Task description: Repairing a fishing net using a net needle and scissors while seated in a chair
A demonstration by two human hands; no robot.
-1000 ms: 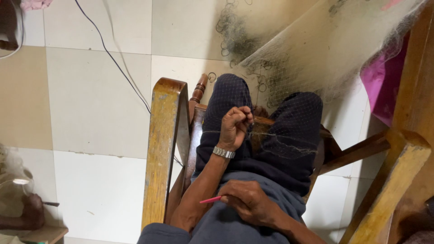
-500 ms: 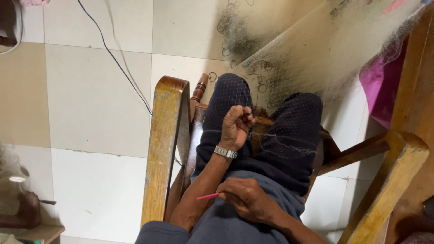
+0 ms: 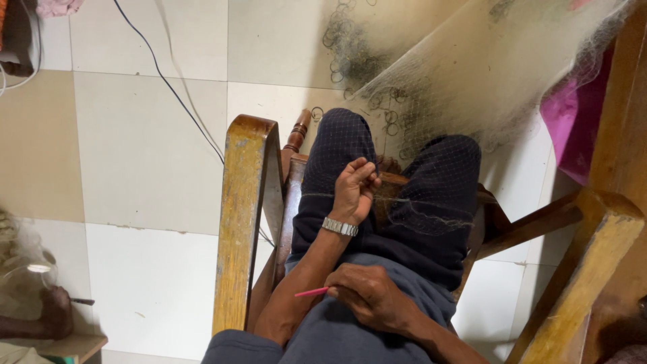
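Pinching: left hand (image 3: pixel 355 189) closed on fine net (image 3: pixel 472 87) strands, 12 o'clock — raised slightly since before.
Gripping: right hand (image 3: pixel 369 296) closed around pink needle (image 3: pixel 311 292), 6 o'clock — unmoved; mending mid-stitch, likely.

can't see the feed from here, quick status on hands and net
Left hand pinching the fishing net over the knees, grip shut. Right hand closed on a pink needle at the lap. Nothing in the way; net drapes across both legs.

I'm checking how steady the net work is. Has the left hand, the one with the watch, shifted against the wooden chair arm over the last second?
No. The left hand stays pinched at the net, just right of the wooden chair arm.
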